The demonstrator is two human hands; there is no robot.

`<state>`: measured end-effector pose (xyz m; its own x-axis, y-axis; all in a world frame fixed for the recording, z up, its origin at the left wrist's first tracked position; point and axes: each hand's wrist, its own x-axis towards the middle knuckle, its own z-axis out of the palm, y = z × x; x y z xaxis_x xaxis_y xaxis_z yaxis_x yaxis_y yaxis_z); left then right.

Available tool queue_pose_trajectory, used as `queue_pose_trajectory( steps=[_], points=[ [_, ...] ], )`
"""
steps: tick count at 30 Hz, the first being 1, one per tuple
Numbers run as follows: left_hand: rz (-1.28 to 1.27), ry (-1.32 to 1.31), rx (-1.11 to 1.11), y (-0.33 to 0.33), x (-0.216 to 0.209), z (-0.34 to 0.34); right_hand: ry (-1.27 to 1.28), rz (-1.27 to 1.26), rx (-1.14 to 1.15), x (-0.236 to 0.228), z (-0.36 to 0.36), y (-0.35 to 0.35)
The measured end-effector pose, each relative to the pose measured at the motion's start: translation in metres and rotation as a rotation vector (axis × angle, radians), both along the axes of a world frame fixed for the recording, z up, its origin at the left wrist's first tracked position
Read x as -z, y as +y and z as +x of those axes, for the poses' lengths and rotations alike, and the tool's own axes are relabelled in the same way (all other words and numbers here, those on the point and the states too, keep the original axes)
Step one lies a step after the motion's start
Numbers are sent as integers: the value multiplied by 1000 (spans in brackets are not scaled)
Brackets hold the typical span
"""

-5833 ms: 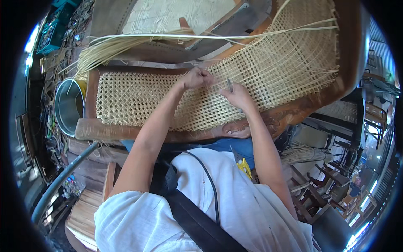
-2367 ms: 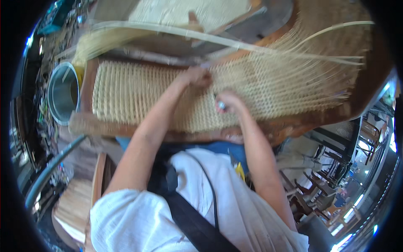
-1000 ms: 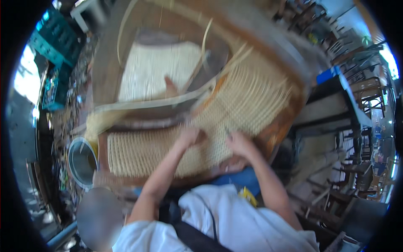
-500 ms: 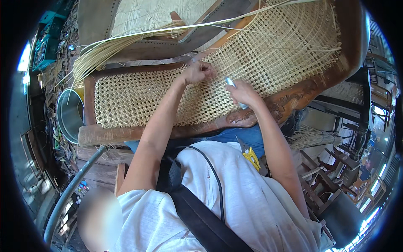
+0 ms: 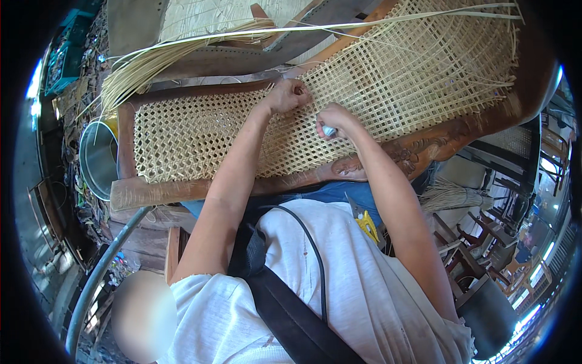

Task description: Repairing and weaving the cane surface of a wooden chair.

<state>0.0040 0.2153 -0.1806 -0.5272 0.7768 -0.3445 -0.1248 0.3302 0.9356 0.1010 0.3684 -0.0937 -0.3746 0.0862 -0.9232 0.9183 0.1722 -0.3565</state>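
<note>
Across my lap lies a long carved wooden frame (image 5: 163, 192) with a woven cane panel (image 5: 182, 142) in it. Over the middle of the weave, near its far edge, my left hand (image 5: 288, 97) is closed, fingertips pinched together; whatever it may hold is too small to make out. Close by on the right, my right hand (image 5: 337, 121) is wrapped round a small pale-blue tool (image 5: 328, 130). Only one end of that tool shows below the fist, so its kind is hidden. Loose cane strands stick out from the panel at the right.
A bundle of cane strands (image 5: 160, 60) lies beyond the frame at the left, with a long pale strip (image 5: 364, 24) running right. A bucket (image 5: 98, 159) stands at the left end. Yellow-handled cutters (image 5: 366, 226) rest by my waist. Another wooden frame (image 5: 224, 71) lies behind.
My right hand has moved slightly up and left, turning so that the tool's upper end no longer shows. The left hand stays closed in nearly the same place. The view has shifted a little.
</note>
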Motion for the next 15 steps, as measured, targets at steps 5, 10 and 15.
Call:
queue_pose_trajectory(
  steps=[5, 10, 15],
  points=[
    [-42, 80, 84, 2, 10, -3, 60, 49, 63, -2, 3, -9],
    [-14, 41, 156, 6, 16, 0, -58, 12, 63, -10, -1, -1],
    [-55, 21, 250, 5, 11, 2, -58, 158, -235, -8, -14, -2]
  ],
)
